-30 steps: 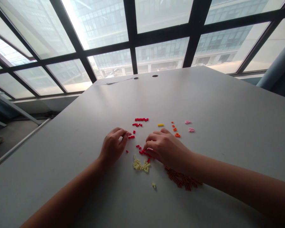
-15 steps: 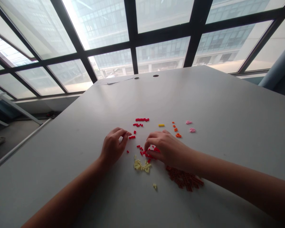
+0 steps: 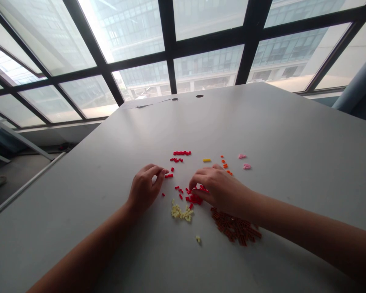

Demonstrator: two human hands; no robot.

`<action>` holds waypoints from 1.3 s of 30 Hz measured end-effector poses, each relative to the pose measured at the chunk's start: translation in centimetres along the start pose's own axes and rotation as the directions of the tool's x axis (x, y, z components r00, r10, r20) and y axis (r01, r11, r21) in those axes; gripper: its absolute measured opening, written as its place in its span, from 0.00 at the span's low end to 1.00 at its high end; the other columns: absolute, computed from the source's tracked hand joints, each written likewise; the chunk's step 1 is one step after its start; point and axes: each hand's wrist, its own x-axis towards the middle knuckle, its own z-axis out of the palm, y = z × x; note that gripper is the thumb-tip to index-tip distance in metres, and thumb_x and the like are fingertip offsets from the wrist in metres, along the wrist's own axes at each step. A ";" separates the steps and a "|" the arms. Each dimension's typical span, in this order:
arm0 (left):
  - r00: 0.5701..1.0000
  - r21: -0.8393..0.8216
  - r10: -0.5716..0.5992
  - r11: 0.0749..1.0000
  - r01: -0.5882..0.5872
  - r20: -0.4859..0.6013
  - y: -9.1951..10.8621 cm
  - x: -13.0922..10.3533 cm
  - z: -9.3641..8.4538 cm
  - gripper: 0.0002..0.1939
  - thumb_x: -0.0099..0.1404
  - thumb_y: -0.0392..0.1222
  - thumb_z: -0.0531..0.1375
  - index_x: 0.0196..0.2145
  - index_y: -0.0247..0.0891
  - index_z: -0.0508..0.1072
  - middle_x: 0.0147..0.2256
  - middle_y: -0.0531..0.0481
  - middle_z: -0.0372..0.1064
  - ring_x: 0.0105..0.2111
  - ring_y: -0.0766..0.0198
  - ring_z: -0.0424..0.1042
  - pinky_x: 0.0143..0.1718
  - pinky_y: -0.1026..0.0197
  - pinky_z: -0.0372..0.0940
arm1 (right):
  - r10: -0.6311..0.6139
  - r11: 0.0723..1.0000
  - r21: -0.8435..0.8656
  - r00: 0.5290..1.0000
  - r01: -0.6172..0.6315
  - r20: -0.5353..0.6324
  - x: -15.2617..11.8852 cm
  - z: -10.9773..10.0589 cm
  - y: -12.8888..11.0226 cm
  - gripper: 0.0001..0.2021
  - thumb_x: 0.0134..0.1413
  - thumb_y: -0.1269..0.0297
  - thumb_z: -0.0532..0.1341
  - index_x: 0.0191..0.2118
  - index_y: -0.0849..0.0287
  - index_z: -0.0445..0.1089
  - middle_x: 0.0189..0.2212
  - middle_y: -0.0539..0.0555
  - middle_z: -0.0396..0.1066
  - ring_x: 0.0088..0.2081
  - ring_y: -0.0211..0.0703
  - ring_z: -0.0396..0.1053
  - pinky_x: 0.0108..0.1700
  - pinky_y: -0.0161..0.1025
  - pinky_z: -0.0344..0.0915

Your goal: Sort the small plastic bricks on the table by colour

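Note:
My left hand point(image 3: 146, 185) rests on the table at the left, thumb and forefinger pinched together. Its fingertips are right beside a short red toy brick strip point(image 3: 169, 176); whether they hold anything is too small to tell. Over a pile of small red toy bricks point(image 3: 196, 199) my right hand point(image 3: 218, 188) is curled, thumb and forefinger close together among the bricks. What lies between those fingertips cannot be made out. The hand covers part of the pile. A single red brick point(image 3: 172, 169) sits just above the strip.
Farther back lie a long red row point(image 3: 182, 153), a yellow piece point(image 3: 206, 160), orange pieces point(image 3: 225, 166) and pink pieces point(image 3: 247, 166). Nearer are cream bricks point(image 3: 181, 214), a lone cream cluster point(image 3: 198, 239) and a brown brick pile point(image 3: 238, 230) beneath my right forearm. Windows stand behind the white table point(image 3: 125, 138).
My right hand has shifted slightly right and away from me over the red pile, uncovering more red bricks and covering part of the nearest orange pieces. My left hand stays in place.

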 end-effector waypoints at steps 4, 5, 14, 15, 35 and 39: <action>1.000 0.006 0.005 1.000 -0.005 -0.004 0.0 -0.1 0.0 0.14 0.67 0.42 0.52 0.31 0.36 0.76 0.31 0.47 0.73 0.30 0.62 0.70 0.35 0.60 0.64 | -0.052 0.996 -0.071 0.999 0.053 0.016 0.0 0.2 -0.9 0.05 0.56 0.68 0.62 0.35 0.58 0.75 0.37 0.55 0.75 0.38 0.43 0.70 0.43 0.40 0.52; 1.000 0.005 0.006 1.000 -0.006 -0.007 -0.1 -0.1 0.1 0.14 0.67 0.42 0.52 0.31 0.36 0.76 0.31 0.47 0.73 0.30 0.62 0.70 0.35 0.60 0.64 | -0.059 0.995 -0.085 0.998 0.061 0.033 0.0 0.2 -1.1 0.05 0.56 0.68 0.62 0.34 0.58 0.76 0.37 0.55 0.75 0.37 0.42 0.69 0.42 0.40 0.51; 1.000 -0.006 -0.025 1.000 0.025 -0.006 -0.1 -0.1 0.1 0.14 0.67 0.42 0.52 0.32 0.37 0.76 0.32 0.48 0.73 0.31 0.62 0.70 0.36 0.59 0.64 | -0.056 0.980 -0.185 0.993 0.074 0.100 0.5 0.6 -2.0 0.07 0.58 0.68 0.59 0.33 0.62 0.74 0.37 0.57 0.73 0.38 0.42 0.68 0.40 0.40 0.49; 1.000 -0.004 -0.031 1.000 0.031 -0.005 0.0 -0.1 0.1 0.14 0.67 0.42 0.52 0.32 0.37 0.76 0.32 0.48 0.73 0.31 0.62 0.70 0.36 0.59 0.64 | -0.054 0.979 -0.193 0.994 0.072 0.099 0.5 0.7 -2.1 0.06 0.58 0.69 0.59 0.34 0.63 0.73 0.37 0.58 0.73 0.38 0.43 0.68 0.40 0.40 0.49; 0.999 0.023 -0.054 0.998 0.053 0.008 -0.1 -0.1 0.1 0.14 0.67 0.42 0.52 0.31 0.37 0.75 0.30 0.48 0.71 0.31 0.61 0.69 0.34 0.60 0.63 | 0.028 0.992 -0.117 0.995 -0.039 -0.094 4.8 1.8 -0.4 0.09 0.60 0.65 0.58 0.40 0.59 0.75 0.41 0.59 0.73 0.42 0.46 0.69 0.43 0.42 0.52; 0.999 0.035 -0.051 0.998 0.051 0.009 -0.1 -0.1 0.1 0.13 0.66 0.41 0.53 0.30 0.37 0.75 0.29 0.49 0.71 0.30 0.61 0.68 0.33 0.60 0.62 | 0.015 0.997 -0.069 0.995 -0.022 -0.100 4.8 1.8 -0.2 0.09 0.60 0.66 0.58 0.40 0.54 0.77 0.40 0.56 0.74 0.41 0.45 0.69 0.41 0.42 0.51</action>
